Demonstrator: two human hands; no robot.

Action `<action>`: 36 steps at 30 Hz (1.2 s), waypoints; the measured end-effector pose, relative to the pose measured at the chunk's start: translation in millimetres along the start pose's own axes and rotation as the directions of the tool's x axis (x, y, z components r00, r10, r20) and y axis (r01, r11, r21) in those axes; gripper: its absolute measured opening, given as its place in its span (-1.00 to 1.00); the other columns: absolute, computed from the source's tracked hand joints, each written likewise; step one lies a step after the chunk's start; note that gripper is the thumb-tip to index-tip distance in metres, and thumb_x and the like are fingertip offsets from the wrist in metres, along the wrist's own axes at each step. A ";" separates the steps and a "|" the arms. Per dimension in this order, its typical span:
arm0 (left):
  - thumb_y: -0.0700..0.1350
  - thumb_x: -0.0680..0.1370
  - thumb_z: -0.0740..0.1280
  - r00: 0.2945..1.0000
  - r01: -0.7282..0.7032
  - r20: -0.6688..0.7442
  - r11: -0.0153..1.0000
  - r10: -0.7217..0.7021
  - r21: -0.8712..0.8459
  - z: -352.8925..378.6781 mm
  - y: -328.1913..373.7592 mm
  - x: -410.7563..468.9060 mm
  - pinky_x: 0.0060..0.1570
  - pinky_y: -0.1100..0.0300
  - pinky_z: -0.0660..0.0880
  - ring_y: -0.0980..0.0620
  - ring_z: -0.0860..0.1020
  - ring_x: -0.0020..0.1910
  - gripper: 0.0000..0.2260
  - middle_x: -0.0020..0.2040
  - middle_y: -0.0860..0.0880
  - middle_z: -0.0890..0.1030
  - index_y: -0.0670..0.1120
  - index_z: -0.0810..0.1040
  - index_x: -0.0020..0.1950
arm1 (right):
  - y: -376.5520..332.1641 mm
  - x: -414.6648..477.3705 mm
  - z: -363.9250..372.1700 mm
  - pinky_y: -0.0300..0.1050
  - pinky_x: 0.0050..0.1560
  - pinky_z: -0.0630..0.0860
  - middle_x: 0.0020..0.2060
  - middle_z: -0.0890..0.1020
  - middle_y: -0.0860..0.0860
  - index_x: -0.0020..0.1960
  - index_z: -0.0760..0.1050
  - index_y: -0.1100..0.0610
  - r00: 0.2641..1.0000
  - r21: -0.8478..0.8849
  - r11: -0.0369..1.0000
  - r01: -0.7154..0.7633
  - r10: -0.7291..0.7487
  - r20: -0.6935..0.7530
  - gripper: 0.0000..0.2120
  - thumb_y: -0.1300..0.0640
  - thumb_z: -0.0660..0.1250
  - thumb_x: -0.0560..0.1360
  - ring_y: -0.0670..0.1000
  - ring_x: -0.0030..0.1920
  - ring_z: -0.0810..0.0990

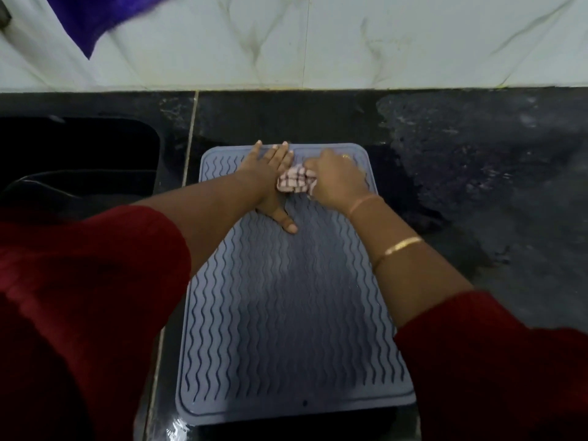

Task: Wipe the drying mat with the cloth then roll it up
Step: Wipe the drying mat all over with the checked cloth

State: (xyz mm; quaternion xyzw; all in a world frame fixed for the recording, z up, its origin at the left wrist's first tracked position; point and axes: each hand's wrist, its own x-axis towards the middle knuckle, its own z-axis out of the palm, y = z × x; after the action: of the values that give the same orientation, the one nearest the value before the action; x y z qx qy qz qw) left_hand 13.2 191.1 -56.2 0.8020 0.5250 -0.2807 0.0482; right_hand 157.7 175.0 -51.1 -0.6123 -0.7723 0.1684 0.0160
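sleeves (pixel 79 297): two, dark red, one on each forearm, filling the lower corners nearest the viewer; the left one hides the near left part of the surface.
mat (pixel 292 313): one, grey-blue, rectangular with rounded corners and rows of wavy ridges. It lies flat and unrolled on the surface, its long side running away from the viewer. Both forearms cross above it.
left hand (pixel 270 183): laid flat on the far end of the mat, fingers straight and reaching the far edge, thumb stretched back toward the viewer.
right hand (pixel 337 178): just beside the left hand, fingers curled round the cloth, holding it on the mat near the far edge.
cloth (pixel 294 183): one, white with dark checks, bunched small between the two hands and touching the left hand; part of it is hidden under the right hand.
bracelets: two on the right wrist, a thin one (pixel 366 202) by the hand and a gold one (pixel 402 245) further up the arm.
surface (pixel 318 116): one, black stone, with a paler streaky patch (pixel 493 170) to the right of the mat.
sink (pixel 79 148): one, black, set into the surface left of the mat, partly hidden by the left sleeve.
wall (pixel 350 43): white marbled tiles behind the surface.
purple fabric (pixel 101 14): one piece, blurred, hanging at the top left corner.
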 end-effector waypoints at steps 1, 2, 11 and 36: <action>0.56 0.12 0.26 1.000 0.010 -0.008 1.000 -0.010 0.009 0.7 -0.1 -0.3 0.38 -0.08 -0.39 -0.07 -0.29 0.51 0.31 0.51 -0.14 -0.35 -0.14 -0.37 0.49 | 0.5 -15.8 4.9 0.23 0.16 0.43 0.13 0.47 0.15 0.14 0.52 0.03 1.000 0.010 1.000 -0.002 0.003 -0.010 -0.71 0.18 0.31 0.43 0.25 0.19 0.43; 0.53 0.17 0.28 1.000 0.016 -0.017 1.000 -0.016 0.017 0.5 0.1 -1.4 0.40 -0.08 -0.36 -0.08 -0.28 0.51 0.27 0.51 -0.14 -0.34 -0.16 -0.37 0.49 | 0.4 -34.0 9.2 0.18 0.15 0.41 0.11 0.47 0.12 0.15 0.52 -0.02 1.000 0.010 1.000 -0.004 0.004 -0.013 -0.69 0.19 0.31 0.42 0.23 0.19 0.42; 0.52 0.24 0.21 0.990 0.017 -0.143 1.000 -0.019 -0.010 9.3 10.0 -21.8 0.41 -0.21 -0.27 -0.20 -0.09 0.53 0.12 0.56 -0.11 -0.17 -0.03 -0.25 0.54 | -5.7 -110.7 -7.6 -0.02 -0.07 0.46 -0.13 0.53 0.07 -0.22 0.48 0.13 0.960 0.077 0.995 0.065 -0.083 0.267 -0.95 0.21 0.35 0.38 0.18 0.03 0.54; 0.33 0.33 0.38 0.981 -0.149 0.062 0.919 0.184 -0.366 55.3 53.6 -107.5 0.24 -0.39 -0.46 -0.08 -0.30 0.50 -0.01 0.53 0.03 -0.32 0.17 -0.22 0.51 | -27.3 -176.2 18.9 0.11 0.06 0.51 -0.04 0.59 0.16 -0.07 0.53 0.17 0.998 0.135 0.989 -0.060 0.055 0.042 -0.88 0.23 0.36 0.39 0.18 0.01 0.55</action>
State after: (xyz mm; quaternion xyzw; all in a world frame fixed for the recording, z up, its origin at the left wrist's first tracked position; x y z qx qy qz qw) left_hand 6.4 59.2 -60.3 0.8073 0.4943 -0.2126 0.2426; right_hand 171.7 -2.4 -29.4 -0.6285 -0.7412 0.2329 0.0381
